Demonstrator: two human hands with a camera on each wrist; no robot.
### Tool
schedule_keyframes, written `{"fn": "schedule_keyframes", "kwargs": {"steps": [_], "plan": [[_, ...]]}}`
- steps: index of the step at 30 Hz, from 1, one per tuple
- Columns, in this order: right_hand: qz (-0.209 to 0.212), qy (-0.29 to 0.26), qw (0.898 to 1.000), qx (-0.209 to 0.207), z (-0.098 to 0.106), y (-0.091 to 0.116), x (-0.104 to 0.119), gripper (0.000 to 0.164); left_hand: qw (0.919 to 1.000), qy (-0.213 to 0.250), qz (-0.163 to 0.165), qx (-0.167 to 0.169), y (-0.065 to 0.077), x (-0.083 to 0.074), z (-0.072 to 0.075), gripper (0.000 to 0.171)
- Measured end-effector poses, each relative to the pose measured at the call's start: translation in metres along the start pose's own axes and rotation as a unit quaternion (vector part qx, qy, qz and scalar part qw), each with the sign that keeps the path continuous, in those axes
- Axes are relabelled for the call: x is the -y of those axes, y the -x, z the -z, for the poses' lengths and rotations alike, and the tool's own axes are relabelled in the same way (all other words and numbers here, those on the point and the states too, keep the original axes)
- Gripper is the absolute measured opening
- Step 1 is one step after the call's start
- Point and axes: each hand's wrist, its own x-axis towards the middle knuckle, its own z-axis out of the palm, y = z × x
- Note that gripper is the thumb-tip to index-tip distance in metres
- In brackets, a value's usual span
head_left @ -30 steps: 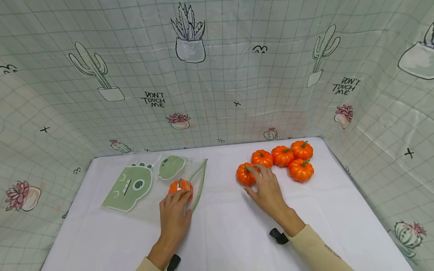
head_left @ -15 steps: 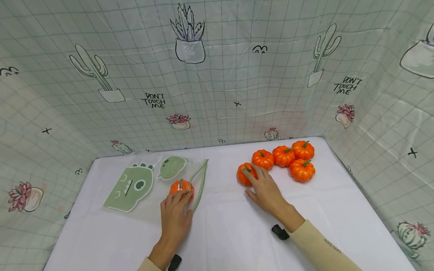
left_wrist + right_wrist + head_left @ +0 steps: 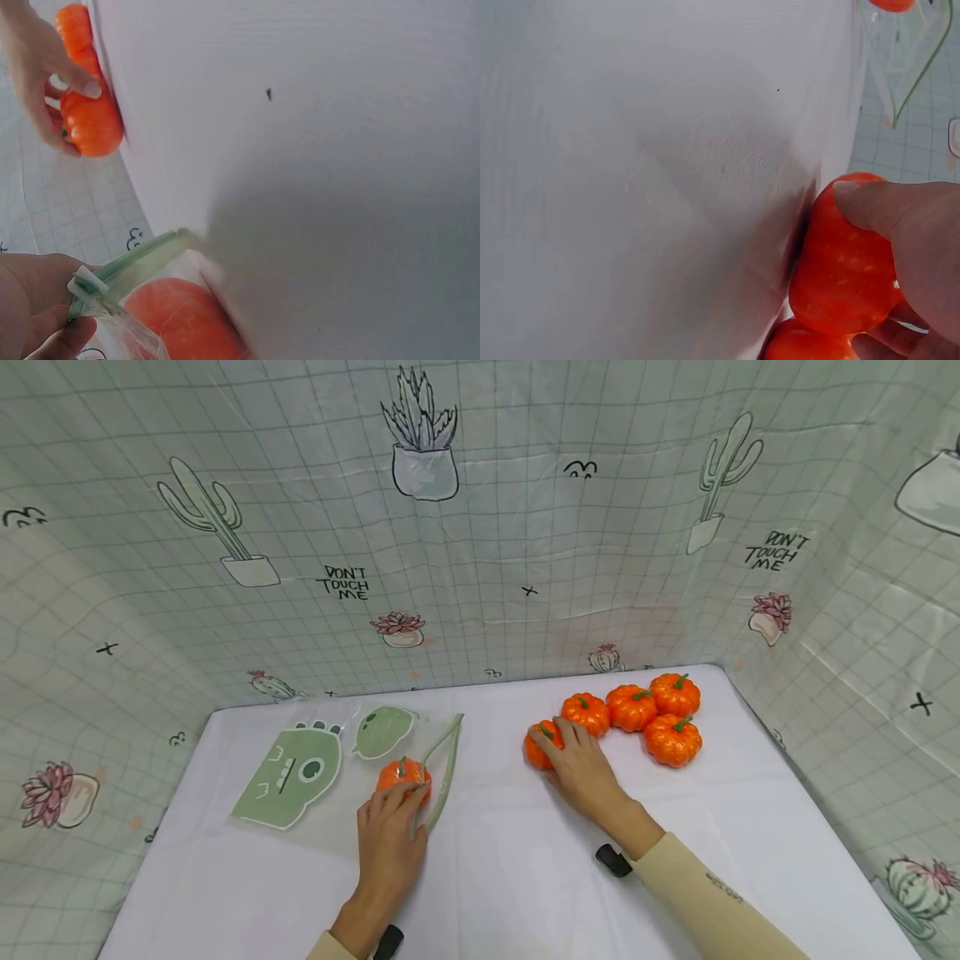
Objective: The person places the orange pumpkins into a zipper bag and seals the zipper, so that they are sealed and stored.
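Observation:
A clear zip bag point(image 3: 288, 777) with green dinosaur prints lies flat at the left of the table, its green-edged mouth parted toward the right. One small orange pumpkin point(image 3: 400, 772) sits inside it near the mouth. My left hand point(image 3: 392, 837) pinches the bag's near edge by the white slider point(image 3: 88, 283), as the left wrist view shows. On the right, my right hand point(image 3: 588, 779) grips another orange pumpkin point(image 3: 540, 747); its thumb point(image 3: 870, 204) lies against the ribbed side in the right wrist view. That pumpkin appears to rest on the table.
Several more orange pumpkins point(image 3: 672, 742) with green stems cluster behind and right of the right hand. A white cloth point(image 3: 480, 877) covers the table. A printed curtain point(image 3: 480, 552) rises along its back and sides.
My right hand has shifted slightly onto the pumpkin, and its fingers have come round it. The left hand keeps its hold on the bag, and the pumpkins stay in place.

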Motion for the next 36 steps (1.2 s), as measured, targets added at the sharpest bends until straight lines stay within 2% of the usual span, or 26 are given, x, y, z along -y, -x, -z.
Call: {"fn": "schedule_keyframes", "kwargs": {"steps": [8,16,23,29,36], "plan": [[0.009,-0.015,1.0,-0.009,0.001,-0.003,0.0,0.07,1.0,-0.005,0.001,-0.001,-0.001,-0.001,0.002,0.057],[0.001,-0.028,1.0,0.008,0.001,-0.003,0.0,0.075,1.0,-0.002,0.005,0.003,-0.001,0.001,0.003,0.057],[0.01,-0.07,0.997,-0.005,-0.005,0.0,0.003,0.077,0.9999,0.001,0.009,0.006,0.0,0.001,0.004,0.056],[0.033,-0.084,0.996,-0.012,-0.005,0.002,0.01,0.077,0.9999,0.001,0.01,0.005,0.0,0.001,0.005,0.056],[0.059,-0.086,0.995,-0.011,-0.002,-0.003,0.029,0.075,1.0,-0.003,0.006,-0.003,0.001,0.002,0.005,0.055]]}}
